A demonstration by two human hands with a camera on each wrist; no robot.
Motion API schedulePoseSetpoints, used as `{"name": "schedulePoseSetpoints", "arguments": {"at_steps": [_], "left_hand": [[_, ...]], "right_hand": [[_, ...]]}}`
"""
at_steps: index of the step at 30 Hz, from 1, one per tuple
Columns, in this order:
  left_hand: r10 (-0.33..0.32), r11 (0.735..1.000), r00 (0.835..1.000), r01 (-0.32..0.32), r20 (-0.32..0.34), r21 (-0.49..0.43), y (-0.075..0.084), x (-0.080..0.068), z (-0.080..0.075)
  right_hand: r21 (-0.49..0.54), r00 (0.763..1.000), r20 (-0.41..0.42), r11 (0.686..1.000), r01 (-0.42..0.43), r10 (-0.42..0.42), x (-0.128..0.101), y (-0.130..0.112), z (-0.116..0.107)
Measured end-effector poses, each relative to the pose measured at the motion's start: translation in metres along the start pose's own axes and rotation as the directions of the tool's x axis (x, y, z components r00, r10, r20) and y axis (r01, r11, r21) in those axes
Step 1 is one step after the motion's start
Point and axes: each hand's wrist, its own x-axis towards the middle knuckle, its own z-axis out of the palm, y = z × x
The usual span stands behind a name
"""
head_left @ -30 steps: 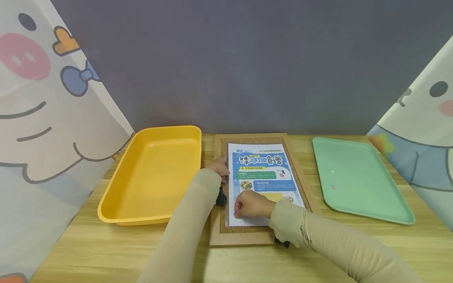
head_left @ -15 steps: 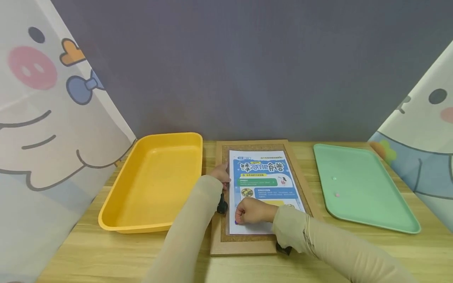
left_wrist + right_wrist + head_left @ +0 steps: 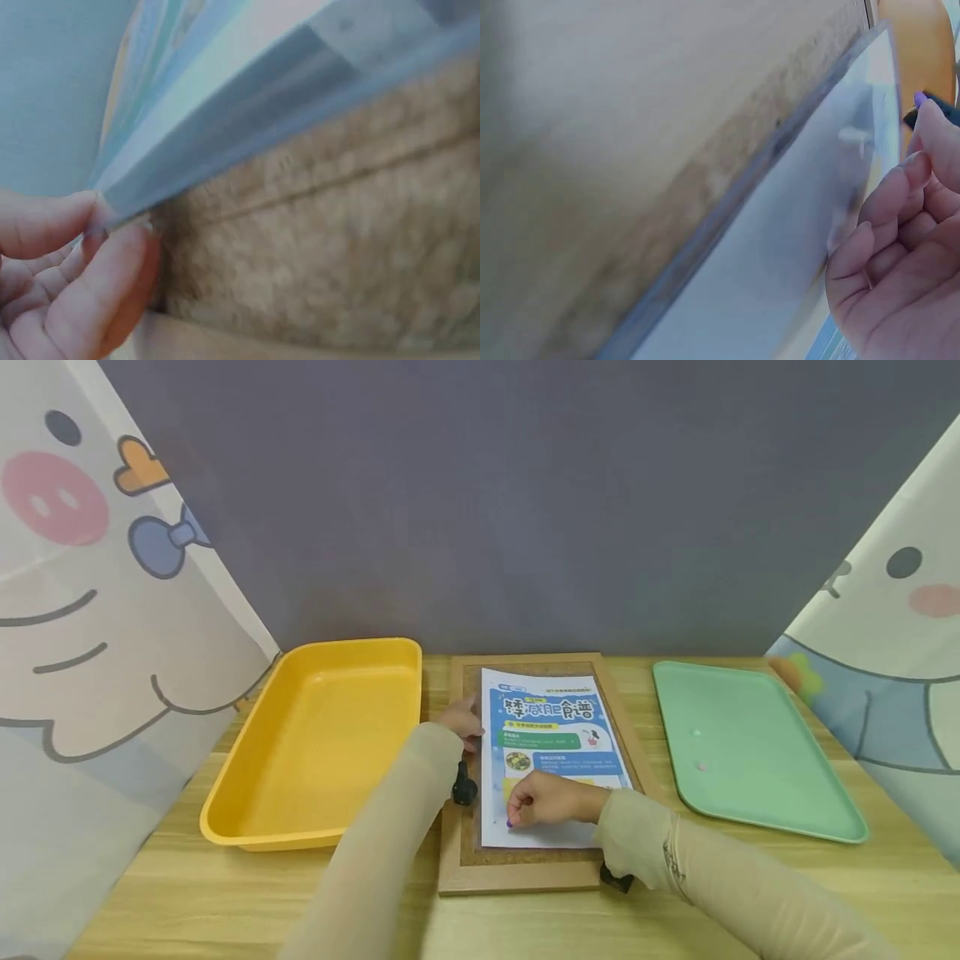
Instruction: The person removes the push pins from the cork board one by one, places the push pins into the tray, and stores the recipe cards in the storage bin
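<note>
A printed paper poster (image 3: 555, 718) lies on a wood-framed cork board (image 3: 517, 881). At the poster's left edge, my left hand (image 3: 461, 724) pinches the sheet between thumb and finger; in the left wrist view that edge (image 3: 217, 142) stands lifted off the cork. My right hand (image 3: 551, 797) is over the poster's lower left part, pinching a small purple pushpin (image 3: 919, 98) between thumb and forefinger. Its other fingers are curled. A tiny dark mark (image 3: 495, 821) shows near the poster's lower left corner. The pin's point is mostly hidden.
A deep yellow tray (image 3: 311, 760) stands left of the board. To the right lies a shallow green tray (image 3: 757, 760) with a pink pin (image 3: 702, 767) and a pale one (image 3: 696, 732) in it. A grey panel (image 3: 480, 510) rises behind the wooden table (image 3: 172, 893).
My right hand has moved slightly right, away from the poster's lower left corner, with the purple pushpin. The poster's left side has risen a little. My left hand stays at that edge.
</note>
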Motion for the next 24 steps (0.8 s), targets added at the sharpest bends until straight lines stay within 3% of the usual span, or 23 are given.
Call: {"name": "schedulePoseSetpoints", "arguments": {"at_steps": [5,9,13,18,24], "left_hand": [[-0.005,0.983,0.998,0.017,0.07,-0.182,0.002,-0.002,0.0],[0.001,0.965,0.995,0.025,0.098,-0.262,0.001,-0.01,0.001],[0.024,0.964,0.993,0.008,0.116,-0.267,0.001,-0.015,0.005],[0.003,0.96,0.992,0.032,0.125,-0.277,-0.004,-0.019,0.014],[0.076,0.949,0.994,-0.048,0.079,-0.312,0.001,-0.04,0.016]], "right_hand": [[-0.034,0.997,-0.077,0.999,0.023,-0.025,-0.016,0.012,-0.014],[-0.057,0.988,-0.156,0.998,0.01,-0.019,-0.029,0.021,-0.028],[-0.097,0.968,-0.25,0.995,-0.038,0.013,-0.041,0.024,-0.047],[-0.044,0.948,-0.313,0.996,-0.084,0.066,-0.069,0.034,-0.069],[-0.067,0.929,-0.362,0.991,-0.111,0.08,-0.102,0.04,-0.072]]}}
